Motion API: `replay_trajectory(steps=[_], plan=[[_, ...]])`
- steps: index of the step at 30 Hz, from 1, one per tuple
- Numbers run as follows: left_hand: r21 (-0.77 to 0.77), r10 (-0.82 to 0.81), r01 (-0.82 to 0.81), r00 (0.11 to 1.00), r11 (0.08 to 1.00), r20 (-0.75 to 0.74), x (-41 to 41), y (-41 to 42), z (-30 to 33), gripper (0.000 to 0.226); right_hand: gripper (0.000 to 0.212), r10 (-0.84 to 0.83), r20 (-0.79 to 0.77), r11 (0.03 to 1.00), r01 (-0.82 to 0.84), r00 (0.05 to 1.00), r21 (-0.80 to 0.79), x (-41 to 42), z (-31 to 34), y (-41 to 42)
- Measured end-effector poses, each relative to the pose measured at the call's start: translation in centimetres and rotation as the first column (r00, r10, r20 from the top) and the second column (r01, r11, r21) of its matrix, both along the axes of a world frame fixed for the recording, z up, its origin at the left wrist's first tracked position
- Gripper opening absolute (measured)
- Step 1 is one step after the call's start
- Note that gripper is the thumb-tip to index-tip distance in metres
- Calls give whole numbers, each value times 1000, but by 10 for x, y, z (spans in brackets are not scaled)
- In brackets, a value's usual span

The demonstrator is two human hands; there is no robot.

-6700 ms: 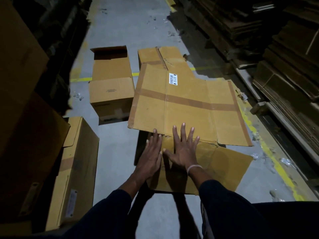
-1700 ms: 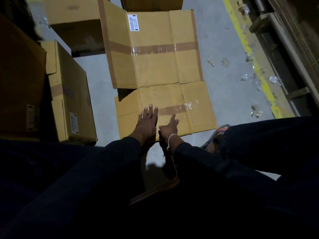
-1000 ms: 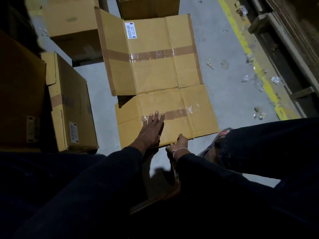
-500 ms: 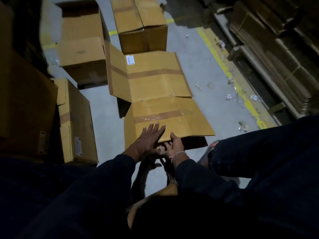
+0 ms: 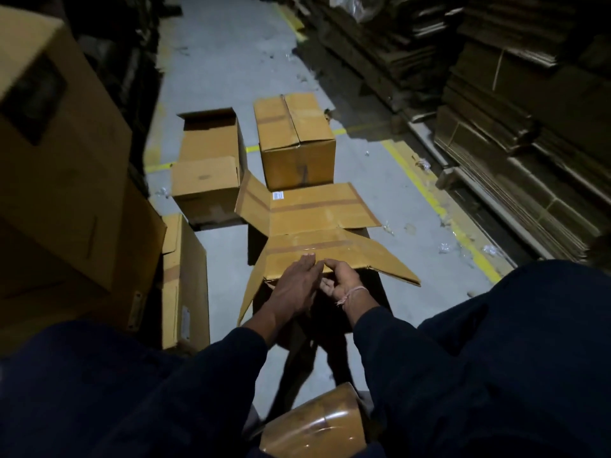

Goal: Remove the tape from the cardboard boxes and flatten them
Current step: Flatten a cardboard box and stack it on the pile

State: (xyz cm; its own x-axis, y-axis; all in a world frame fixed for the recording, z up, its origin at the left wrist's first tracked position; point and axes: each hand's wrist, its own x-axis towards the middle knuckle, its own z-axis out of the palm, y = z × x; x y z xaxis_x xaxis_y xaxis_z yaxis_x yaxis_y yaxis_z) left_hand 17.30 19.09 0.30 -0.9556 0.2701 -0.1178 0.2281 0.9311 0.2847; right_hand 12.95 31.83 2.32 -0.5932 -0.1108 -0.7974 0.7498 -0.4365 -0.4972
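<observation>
A brown cardboard box (image 5: 317, 213), opened out and lifted off the grey floor, fills the middle of the head view. Strips of brown and clear tape (image 5: 307, 244) run across its panels. My left hand (image 5: 294, 285) lies with straight fingers on the near flap's edge. My right hand (image 5: 340, 276) curls its fingers and thumb around that same near edge from below, raising the flap. A white label sits on the far panel.
A closed taped box (image 5: 294, 140) and an open box (image 5: 208, 163) stand behind. Another box (image 5: 182, 282) lies at the left beside tall stacked boxes (image 5: 56, 160). Flattened cardboard stacks (image 5: 515, 133) line the right. Tape scraps litter the floor by the yellow line (image 5: 439, 209).
The near flap has risen off the floor as my right hand took hold of its edge. My left hand slid back to that edge. The camera tilted up along the aisle.
</observation>
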Motion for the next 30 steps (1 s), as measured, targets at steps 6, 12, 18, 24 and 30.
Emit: replay_trajectory(steps=[6, 12, 18, 24, 30], plan=[[282, 154, -5, 847, 960, -509, 34, 10, 32, 10, 21, -74, -45, 997, 72, 996, -38, -12, 47, -3], [730, 306, -637, 766, 248, 565, 29, 15, 72, 61, 21, -196, -159, 978, 182, 968, -97, -11, 105, -10], [650, 179, -550, 675, -525, 716, -20, 0, 119, 103, 12, -274, -218, 960, 252, 937, -123, -8, 142, -22], [590, 213, -435, 653, -680, 727, -59, -4, 165, 58, 17, -370, -254, 927, 334, 894, -173, 2, 163, -36], [642, 267, -306, 722, -703, 638, -52, 7, 205, 53, 62, -440, -255, 887, 372, 861, -273, -2, 193, -37]])
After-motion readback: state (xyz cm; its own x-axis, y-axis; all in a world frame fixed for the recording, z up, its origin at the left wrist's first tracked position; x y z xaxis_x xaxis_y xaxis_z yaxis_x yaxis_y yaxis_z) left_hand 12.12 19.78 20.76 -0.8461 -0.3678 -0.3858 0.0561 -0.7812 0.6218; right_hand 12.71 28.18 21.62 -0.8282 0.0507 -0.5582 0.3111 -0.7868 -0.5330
